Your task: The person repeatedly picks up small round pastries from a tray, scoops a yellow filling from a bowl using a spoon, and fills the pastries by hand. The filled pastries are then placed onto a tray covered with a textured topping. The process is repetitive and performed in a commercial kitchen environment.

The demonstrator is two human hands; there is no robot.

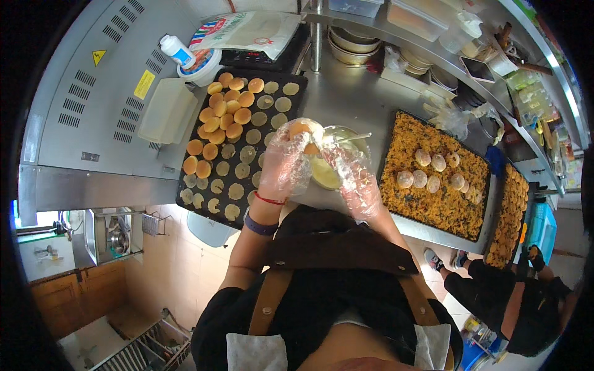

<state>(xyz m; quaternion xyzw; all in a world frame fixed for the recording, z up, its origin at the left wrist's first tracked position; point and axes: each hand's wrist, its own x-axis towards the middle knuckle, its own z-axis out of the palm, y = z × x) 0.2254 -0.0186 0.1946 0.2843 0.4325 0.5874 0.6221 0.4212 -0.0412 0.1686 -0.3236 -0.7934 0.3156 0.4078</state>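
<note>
My left hand [287,160], in a clear plastic glove, holds a small round golden cake [302,129] at chest height. My right hand [355,183], gloved too and smeared with white cream, meets it there with its fingertips against the cakes. A second brown piece [311,149] shows between the hands; whether it is a separate cake cannot be told. Beneath them stands a metal bowl of pale cream [325,172], with a utensil handle [357,137] resting over its rim. To the left, a black baking tray [260,153] carries golden cakes [226,121] piled at its far left, among round baked marks.
At right, a tray of orange-brown crumbly topping [431,143] carries several white-coated balls [419,178]. Farther right lies a tray of coated pieces [508,208], with a co-worker's gloved hand [537,257] nearby. A shelf [417,35] overhangs the steel counter; a grey metal appliance [106,92] stands left.
</note>
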